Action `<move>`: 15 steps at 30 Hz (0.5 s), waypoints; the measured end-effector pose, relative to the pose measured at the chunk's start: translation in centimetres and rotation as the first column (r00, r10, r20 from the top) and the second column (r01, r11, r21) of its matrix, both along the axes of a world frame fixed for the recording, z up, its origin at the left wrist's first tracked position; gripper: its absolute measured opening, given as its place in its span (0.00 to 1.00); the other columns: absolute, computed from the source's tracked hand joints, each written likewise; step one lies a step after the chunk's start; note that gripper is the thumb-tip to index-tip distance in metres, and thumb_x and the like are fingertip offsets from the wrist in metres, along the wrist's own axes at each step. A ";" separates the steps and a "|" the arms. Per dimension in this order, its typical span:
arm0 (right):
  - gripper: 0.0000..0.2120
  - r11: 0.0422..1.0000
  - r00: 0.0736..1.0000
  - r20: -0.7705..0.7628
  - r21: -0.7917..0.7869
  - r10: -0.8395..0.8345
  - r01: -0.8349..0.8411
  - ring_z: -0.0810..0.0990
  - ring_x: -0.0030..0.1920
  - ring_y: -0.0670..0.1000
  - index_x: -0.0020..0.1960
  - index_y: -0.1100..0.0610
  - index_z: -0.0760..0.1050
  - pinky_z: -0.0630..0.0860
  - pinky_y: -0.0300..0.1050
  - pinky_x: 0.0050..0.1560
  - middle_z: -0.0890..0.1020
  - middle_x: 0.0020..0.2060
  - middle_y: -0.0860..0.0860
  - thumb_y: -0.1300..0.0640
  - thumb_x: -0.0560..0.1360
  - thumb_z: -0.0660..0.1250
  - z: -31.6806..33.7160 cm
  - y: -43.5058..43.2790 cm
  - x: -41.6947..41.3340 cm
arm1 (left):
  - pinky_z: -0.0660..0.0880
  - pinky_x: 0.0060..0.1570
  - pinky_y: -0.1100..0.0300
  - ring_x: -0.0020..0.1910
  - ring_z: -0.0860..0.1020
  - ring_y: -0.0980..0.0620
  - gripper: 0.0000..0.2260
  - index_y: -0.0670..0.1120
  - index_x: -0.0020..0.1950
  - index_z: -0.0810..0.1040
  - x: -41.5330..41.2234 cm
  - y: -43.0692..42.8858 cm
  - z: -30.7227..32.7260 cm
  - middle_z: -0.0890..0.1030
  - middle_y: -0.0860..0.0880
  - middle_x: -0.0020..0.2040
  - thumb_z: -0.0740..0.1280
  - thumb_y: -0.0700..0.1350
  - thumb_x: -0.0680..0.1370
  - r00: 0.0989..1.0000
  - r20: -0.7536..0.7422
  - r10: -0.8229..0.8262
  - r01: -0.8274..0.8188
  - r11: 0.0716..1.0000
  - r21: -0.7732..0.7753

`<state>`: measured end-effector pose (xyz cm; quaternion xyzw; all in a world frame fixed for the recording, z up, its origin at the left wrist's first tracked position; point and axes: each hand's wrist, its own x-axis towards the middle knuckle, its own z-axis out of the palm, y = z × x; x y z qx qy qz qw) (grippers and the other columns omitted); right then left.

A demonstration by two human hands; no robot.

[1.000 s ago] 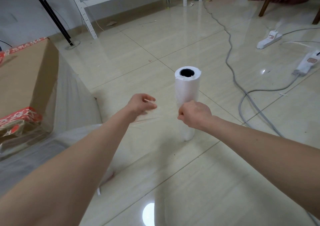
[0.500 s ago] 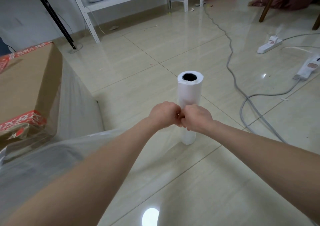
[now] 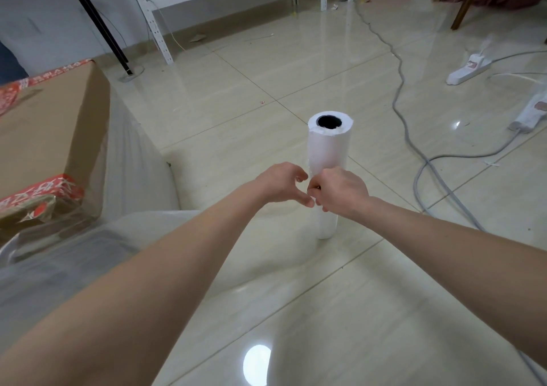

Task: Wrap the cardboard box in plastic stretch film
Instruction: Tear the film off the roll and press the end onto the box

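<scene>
The floor (image 3: 370,311) is glossy pale tile. A white film roll (image 3: 327,151) stands upright on it. Left of the roll sits the box (image 3: 44,136), with clear film (image 3: 130,160) draped from it down to the floor. Right of the roll a grey cable (image 3: 414,136) snakes across the tiles; farther right lie two white power strips (image 3: 466,70).

Indoor room, looks like a home or small storeroom used for packing. Glossy beige tiled floor (image 3: 370,311), white slotted-metal shelf rack (image 3: 165,9) at far wall, power strips (image 3: 467,70) and grey cable (image 3: 405,125) loose on floor right, wooden furniture leg (image 3: 466,3) far right, cardboard box (image 3: 47,136) left.
</scene>
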<state>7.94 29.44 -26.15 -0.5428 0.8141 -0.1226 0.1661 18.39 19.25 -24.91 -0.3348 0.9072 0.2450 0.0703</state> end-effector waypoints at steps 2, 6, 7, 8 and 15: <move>0.09 1.000 1.000 0.005 0.013 -0.003 0.003 0.82 0.44 0.54 0.48 0.49 0.81 0.78 0.46 0.45 0.82 0.45 0.51 0.55 0.75 0.61 0.1 0.1 -0.1 | 0.73 0.54 0.59 0.57 0.76 0.52 0.26 0.46 0.62 0.77 -0.2 0.4 -0.2 0.80 0.51 0.58 0.76 0.52 0.67 0.998 -0.064 0.020 -0.021 1.000 -0.016; 0.10 1.000 1.000 -0.008 0.028 -0.010 0.011 0.82 0.44 0.54 0.43 0.49 0.80 0.78 0.47 0.46 0.83 0.44 0.51 0.55 0.77 0.60 0.0 0.1 -0.1 | 0.77 0.42 0.56 0.42 0.79 0.51 0.12 0.47 0.52 0.83 -0.7 1.3 -0.6 0.83 0.49 0.46 0.74 0.48 0.69 0.994 -0.062 0.089 -0.097 0.985 -0.145; 0.11 0.999 1.000 -0.016 0.029 -0.015 0.015 0.82 0.43 0.54 0.42 0.49 0.79 0.79 0.48 0.46 0.83 0.43 0.50 0.55 0.77 0.59 -0.1 0.1 -0.2 | 0.76 0.39 0.57 0.39 0.78 0.50 0.09 0.45 0.49 0.84 -0.8 1.4 -0.6 0.83 0.47 0.44 0.73 0.46 0.70 0.993 -0.059 0.102 -0.110 0.984 -0.138; 0.12 0.999 0.999 -0.029 0.026 -0.019 0.020 0.82 0.43 0.53 0.43 0.49 0.80 0.79 0.48 0.46 0.83 0.43 0.50 0.55 0.77 0.58 -0.2 0.1 -0.2 | 0.74 0.36 0.58 0.38 0.77 0.49 0.08 0.44 0.47 0.84 -0.8 1.4 -0.5 0.83 0.46 0.43 0.72 0.46 0.71 0.992 -0.054 0.118 -0.124 0.984 -0.128; 0.13 1.000 0.992 -0.129 -0.029 -0.014 0.010 0.82 0.41 0.54 0.46 0.51 0.81 0.77 0.45 0.39 0.82 0.38 0.50 0.55 0.79 0.57 -0.7 -0.3 -0.1 | 0.69 0.35 0.58 0.40 0.76 0.45 0.07 0.43 0.41 0.81 -0.7 1.8 -0.9 0.80 0.45 0.41 0.66 0.45 0.76 0.988 -0.028 0.150 -0.152 0.979 -0.139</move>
